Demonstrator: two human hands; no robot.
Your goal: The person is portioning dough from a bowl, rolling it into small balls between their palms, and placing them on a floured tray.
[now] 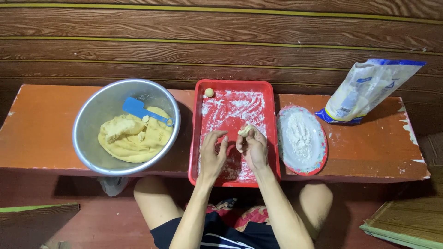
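Left of the grip stands a metal bowl (92,133) of yellow dough, below it the floured red tray (272,138). The right hand (253,147) pinches a small dough piece (244,130) in closed fingertips. Just beside, the left hand (212,157) is open, holding nothing.

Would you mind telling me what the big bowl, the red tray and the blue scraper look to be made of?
The bowl looks like brushed metal: grey with a dull sheen. The red tray seems moulded plastic, glossy with rounded corners. The blue scraper is probably plastic or silicone; its matte look leaves that open.
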